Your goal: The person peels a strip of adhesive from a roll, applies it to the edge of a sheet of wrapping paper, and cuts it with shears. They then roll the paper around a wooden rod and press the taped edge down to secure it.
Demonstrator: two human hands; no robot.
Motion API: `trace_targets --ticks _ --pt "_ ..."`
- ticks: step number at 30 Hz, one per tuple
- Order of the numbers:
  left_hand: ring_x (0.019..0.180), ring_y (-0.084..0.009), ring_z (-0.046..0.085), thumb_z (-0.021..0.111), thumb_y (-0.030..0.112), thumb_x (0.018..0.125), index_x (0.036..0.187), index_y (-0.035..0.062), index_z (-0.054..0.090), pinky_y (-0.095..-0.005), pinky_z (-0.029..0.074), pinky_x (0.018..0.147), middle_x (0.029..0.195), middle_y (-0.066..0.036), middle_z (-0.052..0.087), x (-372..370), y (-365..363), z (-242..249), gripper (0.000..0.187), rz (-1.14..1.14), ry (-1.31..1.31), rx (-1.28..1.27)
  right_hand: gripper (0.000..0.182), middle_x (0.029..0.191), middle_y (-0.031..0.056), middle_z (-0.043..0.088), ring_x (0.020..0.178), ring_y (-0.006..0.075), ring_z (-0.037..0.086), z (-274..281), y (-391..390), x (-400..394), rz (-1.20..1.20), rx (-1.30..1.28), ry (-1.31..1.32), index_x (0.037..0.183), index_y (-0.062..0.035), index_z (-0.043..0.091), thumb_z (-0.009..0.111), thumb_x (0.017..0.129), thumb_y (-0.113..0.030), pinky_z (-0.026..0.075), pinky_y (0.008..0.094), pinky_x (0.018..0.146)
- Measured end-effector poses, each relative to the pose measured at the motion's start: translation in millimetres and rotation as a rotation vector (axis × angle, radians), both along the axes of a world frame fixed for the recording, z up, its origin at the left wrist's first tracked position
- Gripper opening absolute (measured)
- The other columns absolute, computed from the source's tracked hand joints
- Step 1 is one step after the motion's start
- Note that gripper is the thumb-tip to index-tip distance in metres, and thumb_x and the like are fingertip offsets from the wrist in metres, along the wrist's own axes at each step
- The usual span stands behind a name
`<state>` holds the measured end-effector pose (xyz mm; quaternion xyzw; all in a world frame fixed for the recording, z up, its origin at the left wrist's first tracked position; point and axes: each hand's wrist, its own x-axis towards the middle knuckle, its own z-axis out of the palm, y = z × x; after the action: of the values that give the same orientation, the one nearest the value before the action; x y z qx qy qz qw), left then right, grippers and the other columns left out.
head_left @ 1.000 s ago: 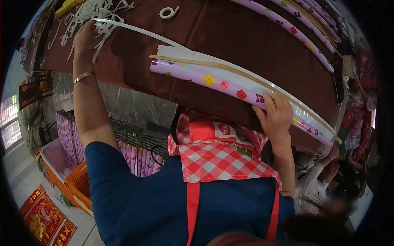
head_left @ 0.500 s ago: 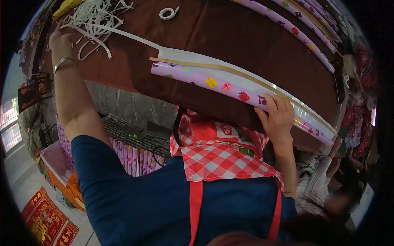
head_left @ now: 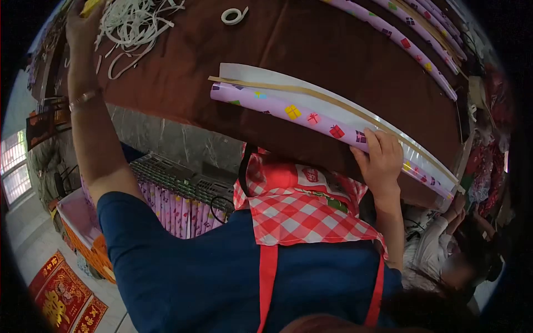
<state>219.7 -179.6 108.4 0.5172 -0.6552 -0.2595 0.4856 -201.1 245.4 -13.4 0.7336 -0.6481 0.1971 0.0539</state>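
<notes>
My right hand (head_left: pixel 380 158) grips a roll of lilac wrapping paper (head_left: pixel 275 108) printed with coloured gift boxes, thumb at the near side and fingers over the top. A white flap of the paper (head_left: pixel 244 72) lies unrolled on the far side, with a thin tan strip (head_left: pixel 311 91) along the roll. My left hand (head_left: pixel 83 22) reaches to the top left edge of the view, at a yellow object (head_left: pixel 90 6); its fingers are mostly cut off or dark. Beside it lies a tangled heap of narrow white strips (head_left: pixel 130 25).
A white tape ring (head_left: pixel 234 16) lies on the brown tabletop (head_left: pixel 191 55). More patterned rolls (head_left: pixel 400 41) rest at the far right. Below the table edge, at left, stand an orange crate (head_left: pixel 89 244) and upright rolls (head_left: pixel 172 205). Another person (head_left: pixel 438 250) is at lower right.
The long white strip that ran from my left hand to the paper's corner has come away from it. My left hand has moved up to the yellow object. The right hand keeps its hold.
</notes>
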Motion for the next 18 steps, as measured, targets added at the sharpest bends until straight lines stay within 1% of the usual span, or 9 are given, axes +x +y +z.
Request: trace_targets --ticks 1,2,4,6,7,9,14,16,18 --pt "0.079 -0.0108 0.057 0.065 0.015 0.094 0.114 0.0024 0.066 -0.0244 0.048 0.075 0.096 -0.001 0.064 -39.8 61.2 -5.0 0.024 -0.164 -0.137 -0.095 0.054 0.102 0.0083 0.059 0.089 0.0305 0.057 -0.3 0.0 -0.1 -0.003 0.0 -0.003 0.119 -0.009 0.059 0.08 0.073 -0.026 0.045 0.0426 0.074" --pt "0.078 -0.0102 0.057 0.065 0.016 0.094 0.113 0.0021 0.066 -0.0242 0.047 0.074 0.093 0.0 0.064 -16.0 41.5 -21.7 0.024 -0.329 -0.272 -0.189 0.053 0.102 0.0083 0.059 0.088 0.0304 0.057 -0.3 -0.2 -0.2 0.001 0.001 -0.006 0.119 -0.0088 0.059 0.08 0.073 -0.026 0.045 0.0426 0.073" --pt "0.086 -0.0089 0.059 0.065 0.016 0.094 0.111 0.0 0.066 -0.0248 0.048 0.078 0.091 -0.002 0.066 -31.3 81.1 -31.5 0.023 -0.578 -0.596 0.333 0.053 0.102 0.0083 0.059 0.088 0.0304 0.057 0.6 -0.5 -0.6 0.005 0.003 -0.008 0.118 -0.0086 0.06 0.08 0.072 -0.025 0.045 0.0426 0.073" --pt "0.09 -0.0093 0.06 0.063 0.018 0.095 0.11 -0.0019 0.065 -0.0264 0.049 0.08 0.094 -0.003 0.067 -41.5 112.7 -65.5 0.025 -0.737 -0.629 0.36 0.051 0.101 0.0083 0.059 0.088 0.0304 0.057 2.0 -1.4 0.3 0.003 0.008 -0.013 0.116 -0.0082 0.061 0.08 0.072 -0.025 0.045 0.0426 0.073" --pt "0.09 -0.0093 0.06 0.063 0.018 0.095 0.11 -0.0019 0.065 -0.0264 0.049 0.08 0.094 -0.003 0.067 -47.0 122.0 -72.2 0.025 -0.738 -0.628 0.361 0.051 0.101 0.0083 0.059 0.088 0.0304 0.057 1.9 -1.6 0.4 0.002 0.01 -0.012 0.116 -0.0082 0.061 0.08 0.072 -0.025 0.045 0.0426 0.073" --pt "0.095 -0.0126 0.059 0.06 0.021 0.099 0.115 0.0003 0.064 -0.0328 0.049 0.082 0.1 -0.005 0.066 -57.6 135.6 -79.3 0.026 -0.758 -0.497 0.578 0.05 0.101 0.0082 0.059 0.087 0.0302 0.057 1.0 -1.3 0.1 -0.001 -0.006 -0.012 0.114 -0.0078 0.062 0.081 0.071 -0.025 0.045 0.0427 0.073" --pt "0.088 -0.0115 0.057 0.06 0.021 0.098 0.108 -0.0023 0.063 -0.0316 0.048 0.078 0.093 -0.005 0.065 -71.1 144.3 -76.1 0.025 -0.796 -0.588 0.607 0.05 0.1 0.008 0.059 0.087 0.03 0.057 1.1 -0.8 0.8 -0.015 0.009 -0.015 0.114 -0.0079 0.062 0.081 0.071 -0.025 0.046 0.0427 0.073" --pt "0.082 -0.01 0.054 0.061 0.02 0.098 0.101 -0.0027 0.063 -0.0295 0.047 0.074 0.087 -0.003 0.062 -74.7 147.4 -72.6 0.023 -0.787 -0.663 0.625 0.05 0.1 0.008 0.059 0.087 0.0299 0.057 0.9 -0.4 1.0 -0.02 0.005 -0.02 0.115 -0.008 0.062 0.081 0.071 -0.025 0.046 0.0426 0.073" --pt "0.079 -0.0094 0.056 0.063 0.02 0.095 0.096 -0.0035 0.063 -0.029 0.048 0.071 0.083 -0.003 0.063 -75.2 149.1 -75.1 0.023 -0.783 -0.62 0.616 0.05 0.099 0.008 0.059 0.087 0.0295 0.057 1.0 -0.3 0.8 -0.01 -0.008 -0.009 0.115 -0.0079 0.062 0.081 0.071 -0.025 0.046 0.0424 0.073"
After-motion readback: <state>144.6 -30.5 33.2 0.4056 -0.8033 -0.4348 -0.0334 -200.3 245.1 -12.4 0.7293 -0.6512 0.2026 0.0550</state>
